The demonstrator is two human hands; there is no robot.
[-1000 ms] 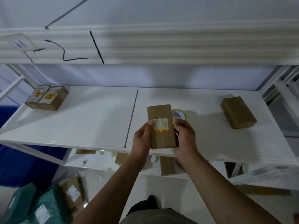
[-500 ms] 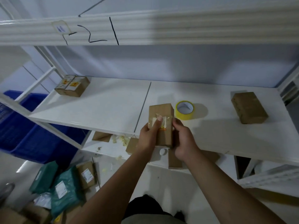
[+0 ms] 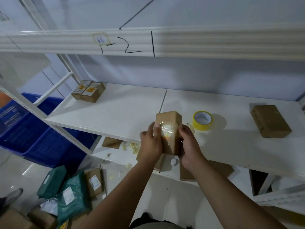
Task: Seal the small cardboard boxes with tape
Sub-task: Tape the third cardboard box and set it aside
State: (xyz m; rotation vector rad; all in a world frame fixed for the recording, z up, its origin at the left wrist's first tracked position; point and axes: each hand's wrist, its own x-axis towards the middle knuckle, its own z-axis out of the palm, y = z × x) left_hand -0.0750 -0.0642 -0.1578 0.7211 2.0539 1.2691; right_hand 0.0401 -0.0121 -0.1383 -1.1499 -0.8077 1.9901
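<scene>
You hold the small box (image 3: 170,118) upright over the front edge of the shelf (image 3: 115,116), just right of the seam between its two boards; a strip of clear tape (image 3: 166,132) lies shiny over the pale label on the face turned to you; your left hand (image 3: 151,144), blurred, wraps the box's left side with its thumb laid on the tape; your right hand (image 3: 189,146) clasps the right side, fingers curled behind it; the yellow tape roll (image 3: 202,120) lies flat on the shelf just right of the box; a plain brown box (image 3: 270,123) lies toward the shelf's right end; a pair of labelled boxes (image 3: 88,91) sits side by side at the back left corner; a blue crate (image 3: 33,139) stands beyond the shelf's left end; green parcels (image 3: 72,194) lie on the floor below.
</scene>
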